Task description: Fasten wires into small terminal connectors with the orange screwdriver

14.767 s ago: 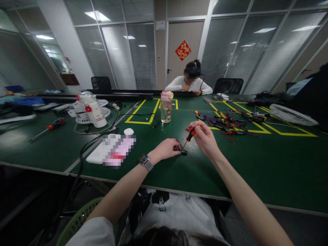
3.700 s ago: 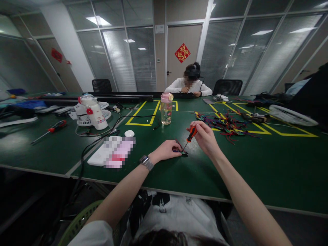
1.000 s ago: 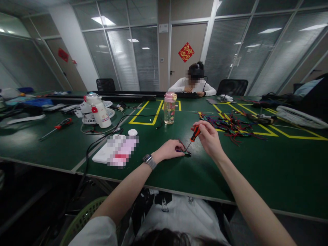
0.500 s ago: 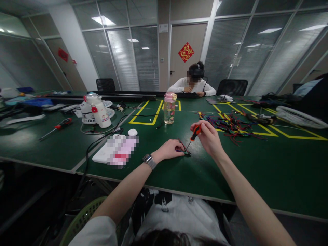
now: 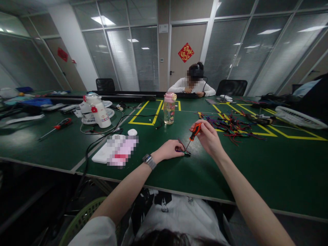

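If my right hand lets the small screwdriver tilt, its tip could skid off the little circuit board, which my left hand pins flat to the tabletop, midway along the near edge; the board lies just below my closed right grip on the handle

Green table — bottle, wire pile, screwdriver, fan grille

We count two screwdrivers, one water bottle beyond the nearer screwdriver, one white fan base left of the bottle, one tangled wire heap to its right, and two empty chairs behind it.
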The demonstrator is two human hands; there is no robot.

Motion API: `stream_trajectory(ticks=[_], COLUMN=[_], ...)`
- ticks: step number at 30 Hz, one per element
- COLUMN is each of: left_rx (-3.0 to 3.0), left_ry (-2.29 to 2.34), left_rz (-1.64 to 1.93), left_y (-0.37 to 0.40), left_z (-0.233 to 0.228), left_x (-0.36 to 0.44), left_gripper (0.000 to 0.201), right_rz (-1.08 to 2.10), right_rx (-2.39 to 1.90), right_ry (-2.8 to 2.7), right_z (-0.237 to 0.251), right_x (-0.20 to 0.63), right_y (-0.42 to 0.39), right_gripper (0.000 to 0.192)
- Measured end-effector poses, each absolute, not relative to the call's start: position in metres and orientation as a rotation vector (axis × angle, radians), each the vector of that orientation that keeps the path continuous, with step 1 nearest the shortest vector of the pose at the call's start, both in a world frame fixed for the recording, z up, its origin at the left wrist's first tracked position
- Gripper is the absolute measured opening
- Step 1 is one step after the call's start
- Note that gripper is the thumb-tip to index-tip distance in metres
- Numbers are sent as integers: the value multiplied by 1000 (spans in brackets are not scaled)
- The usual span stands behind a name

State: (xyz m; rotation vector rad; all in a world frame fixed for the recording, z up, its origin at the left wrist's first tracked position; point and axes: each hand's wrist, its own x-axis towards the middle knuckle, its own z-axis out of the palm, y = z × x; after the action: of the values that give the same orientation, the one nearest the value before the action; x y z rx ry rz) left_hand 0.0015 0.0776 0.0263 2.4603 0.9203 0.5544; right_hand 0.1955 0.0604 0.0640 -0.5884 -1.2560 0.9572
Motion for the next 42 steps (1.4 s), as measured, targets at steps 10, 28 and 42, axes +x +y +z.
stream_trajectory(ticks=[10,28,42], left_rx=[2469,2478,2902], left_ry=[914,855,1050], left_rz=[567,582,499], left_y=[77,78,63], left_z=[26,25,35], left_x=[1,0,-3], left_gripper=[14,15,24], right_rz=[945,895,941], right_rx=[-605,-648,-646], right_ry=[-1243,-1228,-1209], right_z=[63,62,62], right_x=[198,196,193], right_y=[62,63,60], right_gripper=[27,31,28])
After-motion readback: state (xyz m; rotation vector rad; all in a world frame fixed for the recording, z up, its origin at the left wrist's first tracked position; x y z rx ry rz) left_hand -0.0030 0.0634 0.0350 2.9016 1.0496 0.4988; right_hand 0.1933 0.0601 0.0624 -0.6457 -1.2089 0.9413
